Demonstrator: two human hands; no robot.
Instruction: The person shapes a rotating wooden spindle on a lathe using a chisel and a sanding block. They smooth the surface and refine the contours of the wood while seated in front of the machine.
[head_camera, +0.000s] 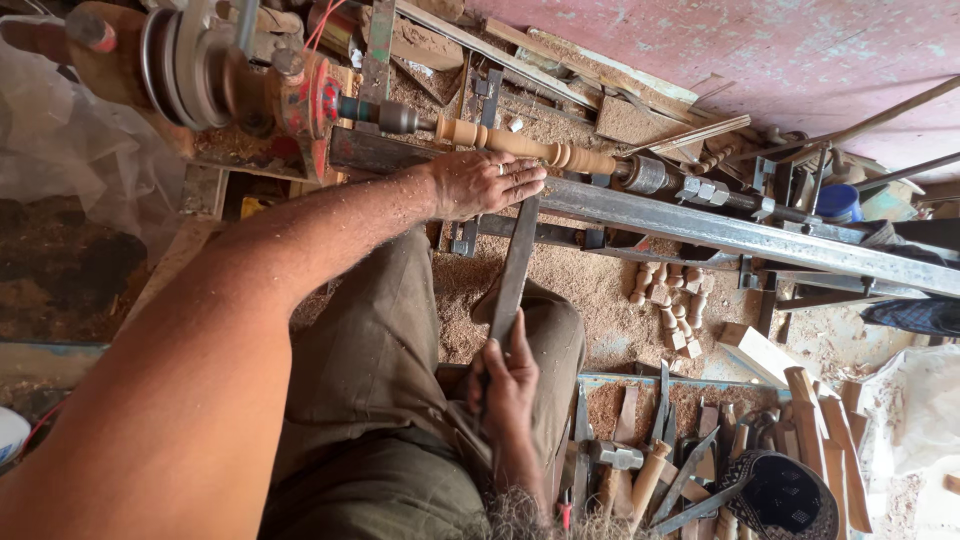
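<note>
A turned wooden spindle (520, 148) sits between the lathe's headstock (300, 100) and the tailstock centre (648, 174). My left hand (485, 183) lies on the steel rail (700, 228) just below the spindle. Its fingers press down on the far end of a long flat metal chisel (513, 270). The chisel runs back over my knee. My right hand (505, 385) grips its near end. The chisel's tip is hidden under my left fingers.
Several small turned wooden pieces (670, 300) lie in the sawdust under the rail. A tray at the lower right holds chisels (660, 400), a hammer (612, 456) and a dark patterned cap (790, 495). A wooden block (755, 350) and a blue container (838, 203) are at the right.
</note>
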